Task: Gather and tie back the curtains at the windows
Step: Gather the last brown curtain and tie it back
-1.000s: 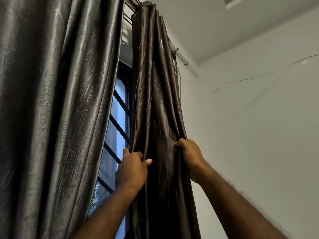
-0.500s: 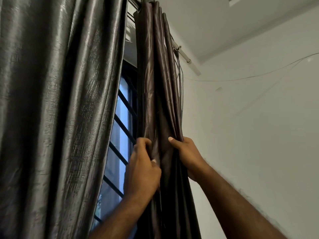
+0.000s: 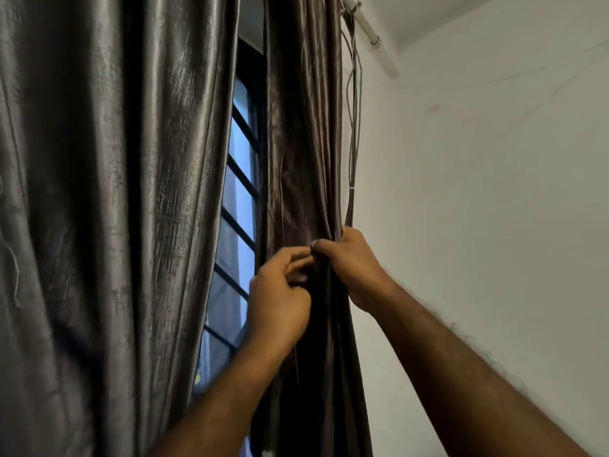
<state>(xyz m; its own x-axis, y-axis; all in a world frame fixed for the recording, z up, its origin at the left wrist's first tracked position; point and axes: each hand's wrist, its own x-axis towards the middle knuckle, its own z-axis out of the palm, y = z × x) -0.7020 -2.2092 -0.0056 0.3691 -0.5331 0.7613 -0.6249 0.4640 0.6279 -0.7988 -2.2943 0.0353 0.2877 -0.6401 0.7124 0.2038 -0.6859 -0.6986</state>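
Both arms reach up. Right hand (image 3: 349, 262) clenches the bunched brown curtain (image 3: 303, 153); left hand (image 3: 280, 295) pinches its front folds. No readable writing.

curtain (image 3: 303, 143): glossy satin cloth | wall (image 3: 494, 192): matt paint

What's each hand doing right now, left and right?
Left hand: closed, fingers pinching folds of the brown curtain.
Right hand: closed around the same gathered curtain from the wall side.
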